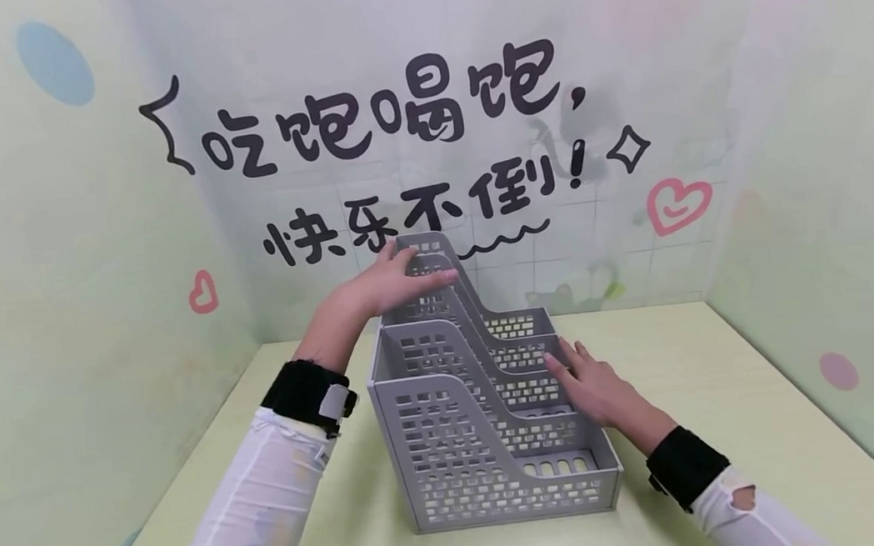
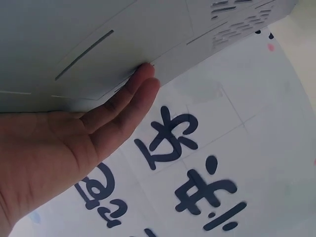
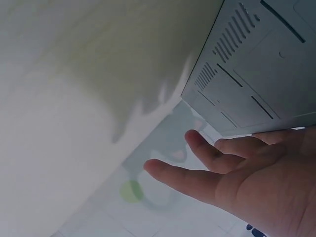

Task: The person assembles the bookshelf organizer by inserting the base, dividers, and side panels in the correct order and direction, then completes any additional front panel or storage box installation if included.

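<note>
A grey plastic file organizer (image 1: 485,445) stands upright on the table, with several slots, perforated dividers and a sloping profile that is tall at the left and low at the right. Near its tall back left corner is my left hand (image 1: 388,284), thumb stretched over the upper edge. In the left wrist view, that hand's extended fingers (image 2: 121,106) lie along the organizer's smooth outer side (image 2: 163,34). My right hand (image 1: 598,388) touches the low right end, fingers extended. The right wrist view shows its fingers (image 3: 192,180) spread beside the slotted outer panel (image 3: 256,64).
The pale yellow table (image 1: 675,350) extends to both sides of the organizer. Behind it rises a printed backdrop (image 1: 407,24) with black lettering, and pale side walls (image 1: 831,199) flank the table. Both wrists wear black straps (image 1: 688,466).
</note>
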`<state>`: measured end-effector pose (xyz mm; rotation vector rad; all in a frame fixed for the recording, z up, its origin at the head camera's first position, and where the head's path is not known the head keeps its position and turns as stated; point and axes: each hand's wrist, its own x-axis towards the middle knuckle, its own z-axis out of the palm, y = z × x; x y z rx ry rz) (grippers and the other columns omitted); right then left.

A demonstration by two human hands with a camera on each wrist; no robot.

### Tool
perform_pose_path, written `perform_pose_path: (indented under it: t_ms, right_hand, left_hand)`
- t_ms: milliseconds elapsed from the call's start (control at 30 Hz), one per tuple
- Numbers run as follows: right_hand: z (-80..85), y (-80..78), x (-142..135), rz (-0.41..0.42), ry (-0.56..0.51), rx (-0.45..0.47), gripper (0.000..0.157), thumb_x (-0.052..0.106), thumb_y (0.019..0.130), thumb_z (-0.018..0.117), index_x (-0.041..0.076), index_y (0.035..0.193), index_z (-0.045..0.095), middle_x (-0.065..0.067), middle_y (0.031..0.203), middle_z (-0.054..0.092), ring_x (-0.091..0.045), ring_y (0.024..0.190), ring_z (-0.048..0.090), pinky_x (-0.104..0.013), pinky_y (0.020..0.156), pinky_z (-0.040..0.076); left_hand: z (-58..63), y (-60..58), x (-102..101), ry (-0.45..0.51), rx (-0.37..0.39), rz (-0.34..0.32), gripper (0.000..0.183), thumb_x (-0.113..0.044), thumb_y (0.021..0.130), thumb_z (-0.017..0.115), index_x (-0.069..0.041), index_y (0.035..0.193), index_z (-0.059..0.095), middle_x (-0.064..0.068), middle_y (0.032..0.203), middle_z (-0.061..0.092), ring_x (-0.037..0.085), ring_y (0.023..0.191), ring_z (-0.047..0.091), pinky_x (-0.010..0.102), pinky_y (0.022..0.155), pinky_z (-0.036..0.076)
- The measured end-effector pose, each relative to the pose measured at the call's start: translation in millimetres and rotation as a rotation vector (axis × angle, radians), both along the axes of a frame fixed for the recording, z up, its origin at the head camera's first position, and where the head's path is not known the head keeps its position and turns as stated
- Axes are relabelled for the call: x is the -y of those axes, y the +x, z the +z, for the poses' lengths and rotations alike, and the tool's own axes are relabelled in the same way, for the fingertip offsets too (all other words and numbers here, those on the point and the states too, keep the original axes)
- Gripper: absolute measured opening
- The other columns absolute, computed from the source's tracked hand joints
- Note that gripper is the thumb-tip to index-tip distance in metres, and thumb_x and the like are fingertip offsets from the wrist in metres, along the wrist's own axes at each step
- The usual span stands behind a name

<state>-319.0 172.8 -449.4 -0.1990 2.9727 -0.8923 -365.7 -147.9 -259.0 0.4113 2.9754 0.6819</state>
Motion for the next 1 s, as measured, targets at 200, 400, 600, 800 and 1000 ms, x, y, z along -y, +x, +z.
perform_pose_path:
  t_ms: [200, 400, 600, 800, 1000]
  right_hand:
    - [-0.4, 1.2, -0.3, 0.007, 0.016, 0.021, 0.088, 0.071, 0.109, 0.016, 0.010, 0.172, 0.009, -0.029, 0.177, 0.008, -0.069, 0.151, 0.022, -0.086, 0.108, 0.035]
    - [0.5, 1.4, -0.3, 0.021, 0.034, -0.011, 0.086, 0.067, 0.111, 0.022, 0.006, 0.171, 0.011, -0.028, 0.177, 0.008, -0.068, 0.152, 0.022, -0.084, 0.110, 0.035]
    - [2.4, -0.2, -1.5, 0.100, 0.082, -0.158, 0.074, 0.047, 0.114, 0.040, 0.003, 0.169, 0.021, -0.022, 0.178, 0.016, -0.059, 0.155, 0.029, -0.077, 0.115, 0.038]
    - [7.1, 5.2, 4.2, 0.101, 0.183, -0.178, 0.060, 0.039, 0.113, 0.044, 0.002, 0.160, 0.045, -0.021, 0.169, 0.041, -0.055, 0.156, 0.030, -0.079, 0.119, 0.032]
    - [14.9, 41.4, 1.8, 0.073, 0.373, -0.231, 0.056, 0.049, 0.112, 0.044, 0.005, 0.117, 0.079, -0.018, 0.142, 0.070, -0.052, 0.154, 0.038, -0.087, 0.119, 0.015]
  left_hand:
    - [16.3, 27.3, -6.9, -0.158, -0.300, -0.153, 0.083, -0.074, 0.105, 0.036, -0.025, 0.171, 0.025, 0.011, 0.181, 0.010, 0.044, 0.165, 0.018, 0.070, 0.128, 0.028]
    - [15.5, 124.4, -38.7, -0.336, -0.408, -0.302, 0.078, -0.069, 0.105, 0.044, -0.024, 0.167, 0.035, 0.005, 0.173, 0.038, 0.032, 0.158, 0.041, 0.057, 0.129, 0.036]
    - [-43.8, 176.1, -59.4, -0.536, -0.802, -0.245, 0.054, -0.061, 0.108, 0.049, -0.023, 0.141, 0.069, 0.004, 0.147, 0.068, 0.031, 0.131, 0.065, 0.055, 0.107, 0.056]
    - [-62.3, 159.8, -52.1, -0.399, -1.072, -0.240, 0.028, -0.045, 0.106, 0.063, -0.024, 0.105, 0.082, -0.009, 0.099, 0.081, 0.016, 0.089, 0.070, 0.038, 0.084, 0.062]
    - [-67.5, 124.8, -19.7, -0.274, -1.109, -0.303, 0.021, -0.033, 0.104, 0.066, -0.021, 0.099, 0.082, -0.007, 0.094, 0.082, 0.015, 0.085, 0.068, 0.038, 0.084, 0.061]
